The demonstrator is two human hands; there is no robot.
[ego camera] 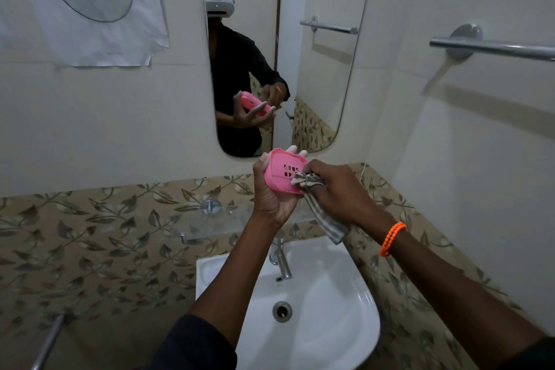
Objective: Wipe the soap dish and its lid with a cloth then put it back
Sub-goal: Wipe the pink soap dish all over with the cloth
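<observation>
Both hands [303, 189] (dish-gripping) above basin [354, 324]

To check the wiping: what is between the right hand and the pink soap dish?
Head view: the striped cloth, bunched under the right hand, touching the soap dish.

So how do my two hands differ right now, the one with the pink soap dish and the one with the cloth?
The left hand grips the pink soap dish from below and holds it up, while the right hand pinches a bunched striped cloth against the dish's slotted face. The right wrist wears an orange bracelet; the left wrist is bare. Both are raised above the sink.
</observation>
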